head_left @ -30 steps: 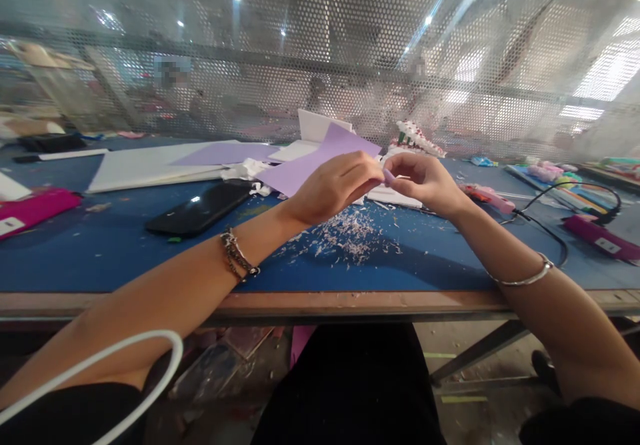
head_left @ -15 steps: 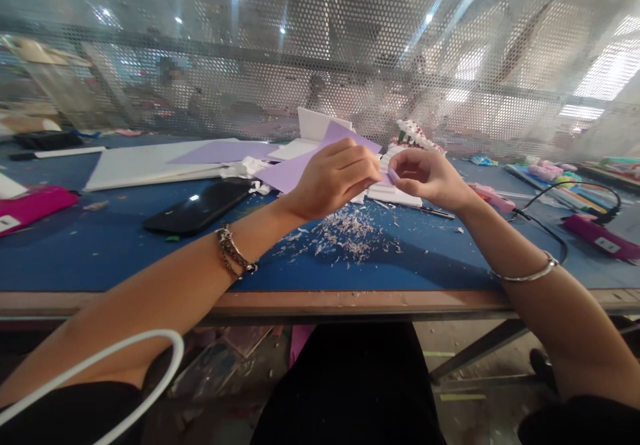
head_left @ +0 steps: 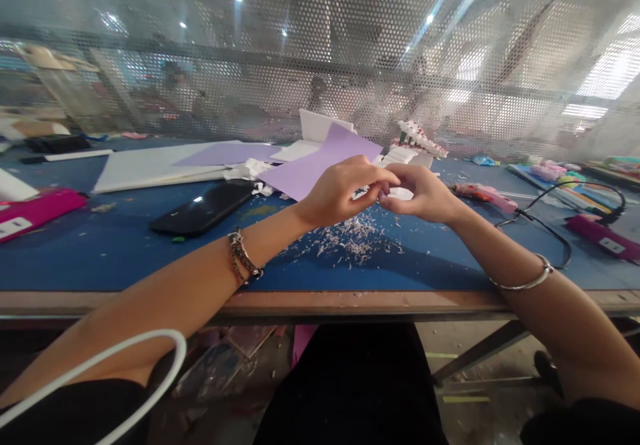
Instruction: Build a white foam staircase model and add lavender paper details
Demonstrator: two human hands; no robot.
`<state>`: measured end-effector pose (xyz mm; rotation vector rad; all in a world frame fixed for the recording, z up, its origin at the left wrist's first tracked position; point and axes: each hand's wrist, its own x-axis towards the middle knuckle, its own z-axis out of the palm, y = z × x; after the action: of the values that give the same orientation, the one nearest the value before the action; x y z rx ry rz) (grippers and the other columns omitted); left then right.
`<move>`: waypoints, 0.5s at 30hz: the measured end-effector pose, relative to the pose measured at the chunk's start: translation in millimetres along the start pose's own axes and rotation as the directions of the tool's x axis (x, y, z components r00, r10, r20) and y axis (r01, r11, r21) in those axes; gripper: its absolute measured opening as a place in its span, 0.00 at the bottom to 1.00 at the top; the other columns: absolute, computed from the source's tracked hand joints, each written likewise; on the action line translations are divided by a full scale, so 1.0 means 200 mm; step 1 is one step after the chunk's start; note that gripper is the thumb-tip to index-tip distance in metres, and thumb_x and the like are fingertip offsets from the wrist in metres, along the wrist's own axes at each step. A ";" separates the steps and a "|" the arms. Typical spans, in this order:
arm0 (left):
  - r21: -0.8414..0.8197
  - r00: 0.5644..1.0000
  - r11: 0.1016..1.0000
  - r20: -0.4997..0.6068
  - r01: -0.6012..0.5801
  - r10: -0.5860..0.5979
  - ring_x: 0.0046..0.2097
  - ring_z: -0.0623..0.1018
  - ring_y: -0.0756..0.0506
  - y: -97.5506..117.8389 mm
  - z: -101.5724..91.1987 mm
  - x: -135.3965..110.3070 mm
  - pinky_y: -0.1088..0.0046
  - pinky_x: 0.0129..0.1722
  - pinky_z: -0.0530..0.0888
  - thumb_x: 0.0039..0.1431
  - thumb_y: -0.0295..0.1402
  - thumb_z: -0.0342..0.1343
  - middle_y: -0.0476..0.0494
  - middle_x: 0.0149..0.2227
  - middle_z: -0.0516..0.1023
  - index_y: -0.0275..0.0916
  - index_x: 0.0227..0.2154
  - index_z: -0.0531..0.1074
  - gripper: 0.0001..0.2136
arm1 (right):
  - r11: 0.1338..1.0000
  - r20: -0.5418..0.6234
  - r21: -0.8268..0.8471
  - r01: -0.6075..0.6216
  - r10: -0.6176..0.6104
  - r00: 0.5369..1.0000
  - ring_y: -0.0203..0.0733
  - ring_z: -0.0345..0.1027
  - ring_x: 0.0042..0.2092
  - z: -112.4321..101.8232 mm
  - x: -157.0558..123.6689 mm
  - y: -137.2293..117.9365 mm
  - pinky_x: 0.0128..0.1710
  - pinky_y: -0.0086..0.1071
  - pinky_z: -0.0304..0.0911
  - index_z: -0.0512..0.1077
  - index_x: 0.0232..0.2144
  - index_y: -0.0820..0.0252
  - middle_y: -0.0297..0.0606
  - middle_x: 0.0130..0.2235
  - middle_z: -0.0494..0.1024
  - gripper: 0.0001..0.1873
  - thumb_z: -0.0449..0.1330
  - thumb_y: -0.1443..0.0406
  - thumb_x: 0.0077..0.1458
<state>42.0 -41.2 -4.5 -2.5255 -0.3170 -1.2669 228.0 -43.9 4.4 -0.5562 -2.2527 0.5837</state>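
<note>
My left hand (head_left: 343,190) and my right hand (head_left: 426,194) meet fingertip to fingertip above the table. Both are closed in a pinch around a small purple piece of paper (head_left: 384,192), mostly covered by the fingers. Behind my left hand lies a larger purple sheet (head_left: 320,155), propped at an angle on white material. Under the hands, a heap of fine white shavings (head_left: 355,240) is scattered on the blue tabletop (head_left: 210,258).
Left of the hands lies a black phone (head_left: 204,208) beside crumpled white paper (head_left: 245,170) and white boards (head_left: 150,168). To the right are a pink glue gun (head_left: 493,197) and a purple corded device (head_left: 600,237). A perforated metal screen (head_left: 320,52) stands behind the table.
My hands have come together and slightly lower. The small purple piece, earlier in my right fingers with the left hand just apart, is now between the fingertips of both.
</note>
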 end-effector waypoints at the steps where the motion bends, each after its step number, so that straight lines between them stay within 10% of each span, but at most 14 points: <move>1: 0.000 1.000 1.000 0.010 -0.008 0.008 0.33 0.71 0.50 0.00 0.00 0.00 0.74 0.34 0.70 0.57 0.26 0.48 0.48 0.30 0.76 0.37 0.39 0.71 0.10 | 1.000 -0.006 0.014 -0.009 0.009 1.000 0.31 0.64 0.33 0.00 0.00 0.00 0.37 0.28 0.61 0.68 0.29 0.65 0.34 0.30 0.70 0.11 0.61 0.63 0.44; 15: 0.031 0.971 0.996 0.230 -0.081 0.072 0.32 0.73 0.52 -0.02 0.00 -0.02 0.77 0.30 0.67 0.58 0.39 0.53 0.44 0.35 0.76 0.35 0.34 0.68 0.10 | 0.992 -0.019 0.100 -0.074 0.076 0.997 0.33 0.65 0.36 0.01 0.01 0.03 0.42 0.31 0.62 0.68 0.32 0.65 0.37 0.32 0.71 0.17 0.64 0.59 0.42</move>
<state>38.9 -36.8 -7.1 -2.6254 -0.2879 -0.9330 227.3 -39.2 0.8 -0.5965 -2.1760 0.7191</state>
